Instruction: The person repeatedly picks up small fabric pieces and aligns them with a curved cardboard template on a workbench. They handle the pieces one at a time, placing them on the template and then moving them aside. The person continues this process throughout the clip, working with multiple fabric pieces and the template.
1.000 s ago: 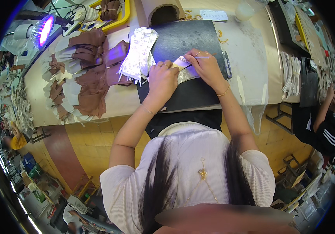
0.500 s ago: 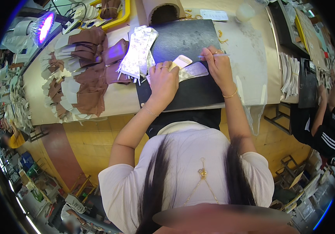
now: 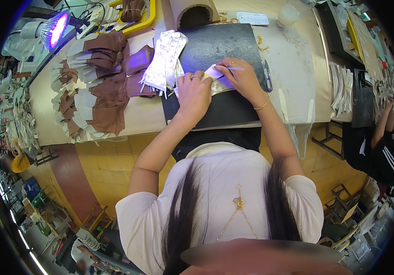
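My left hand (image 3: 194,96) bends over a pale, narrow template (image 3: 212,72), its fingers pressed together and holding it down. Under the template lies a silvery, flared flat piece (image 3: 222,86), partly covered by my hands. In a pinch, my right hand (image 3: 245,80) holds a slim, light-coloured pen (image 3: 237,68); its tip is at the template's edge. Both hands work over a black mat (image 3: 215,43). A fanned pile of silvery cut pieces (image 3: 162,59) lies just left of my left hand.
Brown and whitish cut pieces (image 3: 107,103) lie in piles at the left, below a lit purple lamp (image 3: 58,31). A brown cardboard tube (image 3: 194,16) and yellow tray (image 3: 148,18) stand behind. Another pen (image 3: 267,75) rests by the mat's right edge. Someone in black sits at the right.
My right hand has moved left with the pen, from beside the silvery piece to the template's edge, uncovering the other pen. My left hand stays nearly in place.
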